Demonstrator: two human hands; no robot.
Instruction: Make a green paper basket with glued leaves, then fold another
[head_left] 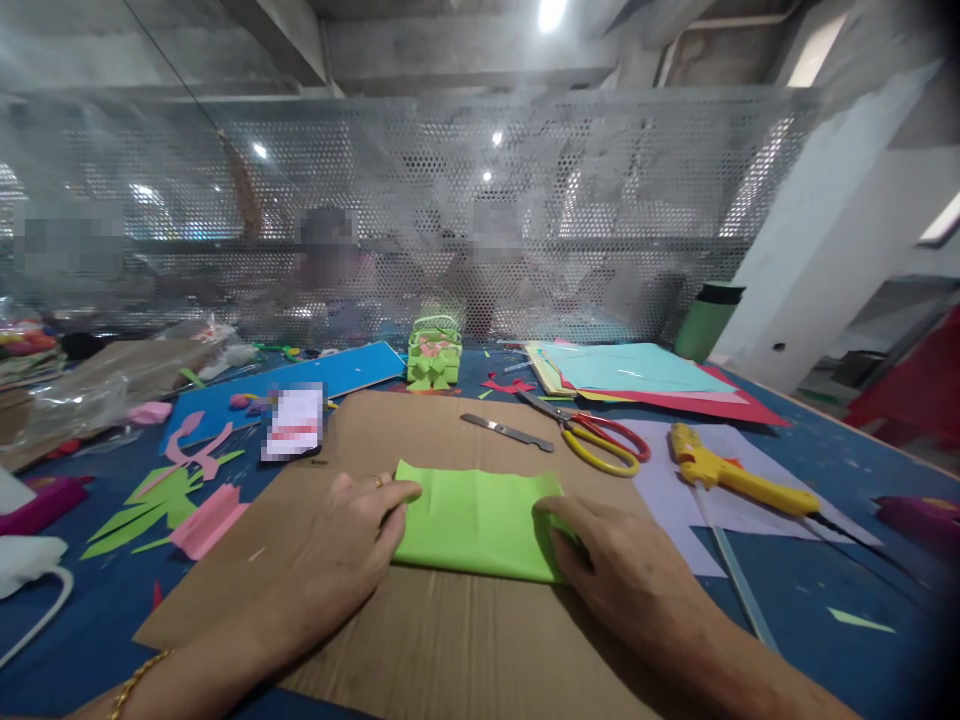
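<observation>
A folded sheet of bright green paper point(476, 520) lies on a piece of brown cardboard point(450, 640), with faint creases across it. My left hand point(364, 530) grips its left edge, thumb and fingers closed around it. At the opposite edge my right hand point(611, 550) holds the paper with curled fingers. Just beyond the sheet rests a grey metal blade point(506, 432). Scissors with red and yellow handles point(600, 445) lie to the right of the blade.
A yellow glue gun point(735, 475) lies at the right on pale purple paper. Behind it are stacked coloured sheets point(637, 368) and a green bottle point(705, 325). A small green paper basket point(433, 355) stands at the back. Green and pink paper scraps point(169, 505) lie left.
</observation>
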